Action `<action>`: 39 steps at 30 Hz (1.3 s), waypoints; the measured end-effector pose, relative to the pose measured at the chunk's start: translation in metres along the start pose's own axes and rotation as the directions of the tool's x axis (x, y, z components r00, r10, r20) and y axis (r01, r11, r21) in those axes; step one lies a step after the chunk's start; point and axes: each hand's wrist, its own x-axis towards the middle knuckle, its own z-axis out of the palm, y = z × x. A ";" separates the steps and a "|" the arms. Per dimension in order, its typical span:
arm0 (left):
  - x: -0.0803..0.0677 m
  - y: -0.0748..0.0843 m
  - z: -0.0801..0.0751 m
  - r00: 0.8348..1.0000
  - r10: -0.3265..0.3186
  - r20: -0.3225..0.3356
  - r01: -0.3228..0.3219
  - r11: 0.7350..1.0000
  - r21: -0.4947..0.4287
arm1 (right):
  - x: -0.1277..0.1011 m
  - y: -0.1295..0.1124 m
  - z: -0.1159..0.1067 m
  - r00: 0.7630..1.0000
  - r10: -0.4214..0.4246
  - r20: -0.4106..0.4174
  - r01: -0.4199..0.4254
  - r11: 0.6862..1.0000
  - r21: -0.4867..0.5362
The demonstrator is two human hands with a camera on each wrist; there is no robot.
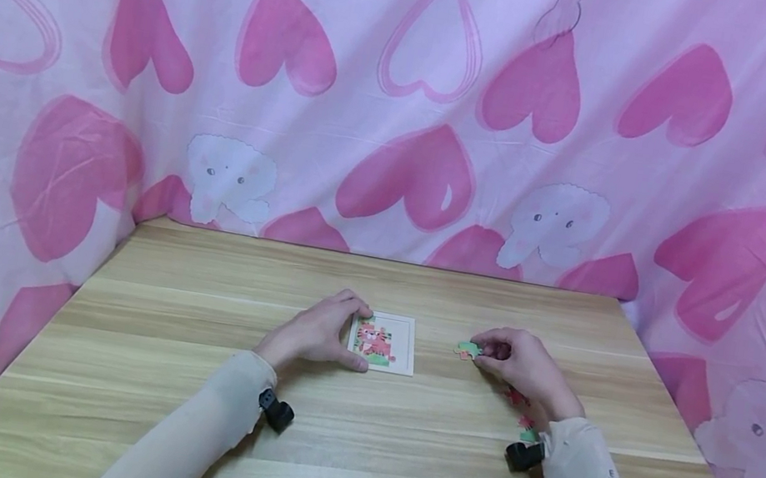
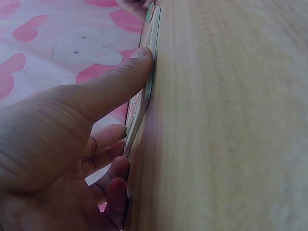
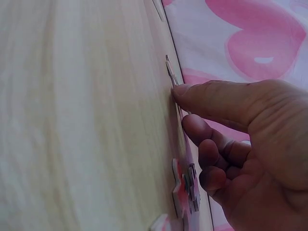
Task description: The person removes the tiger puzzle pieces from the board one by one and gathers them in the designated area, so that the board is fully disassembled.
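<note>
A small square puzzle board (image 1: 403,346) with a white border lies on the table, its left part filled with a red and pink animal picture on green. My left hand (image 1: 317,331) grips the board from the left, thumb along its near edge and fingertips at the far left corner. In the left wrist view the thumb (image 2: 120,89) presses on the board's edge. To the right of the board, my right hand (image 1: 530,371) pinches a green puzzle piece (image 1: 467,349) with a bit of red, low over the table. Its other fingers (image 3: 211,154) are curled.
Several loose puzzle pieces (image 1: 525,423), red and green, lie under and behind my right hand, partly hidden by the wrist. A red piece (image 3: 179,185) shows close below the right fingers. Pink heart-patterned cloth (image 1: 407,184) hangs around the wooden table (image 1: 377,458).
</note>
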 end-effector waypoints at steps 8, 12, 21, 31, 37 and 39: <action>0.000 0.001 0.000 1.000 -0.007 0.002 0.007 1.000 -0.005 | -0.001 -0.002 0.001 1.000 0.028 0.000 -0.028 1.000 -0.010; -0.001 0.002 -0.001 1.000 -0.009 -0.001 0.009 1.000 -0.009 | -0.001 -0.004 0.000 0.999 0.037 -0.001 -0.037 0.999 -0.015; -0.001 0.003 -0.002 1.000 -0.010 0.004 0.010 1.000 -0.023 | 0.001 -0.002 0.000 1.000 0.024 0.005 -0.024 0.999 -0.025; -0.002 0.002 -0.003 1.000 -0.007 0.005 0.007 1.000 -0.015 | 0.001 -0.005 0.001 1.000 0.019 0.012 -0.019 1.000 -0.002; -0.001 0.001 -0.001 1.000 0.002 -0.003 -0.002 1.000 -0.020 | -0.001 -0.009 -0.004 0.999 0.028 -0.036 -0.027 0.998 0.052; -0.001 0.000 0.000 1.000 0.001 0.000 -0.001 1.000 -0.019 | -0.002 -0.011 -0.007 0.998 0.015 -0.062 -0.011 0.998 0.065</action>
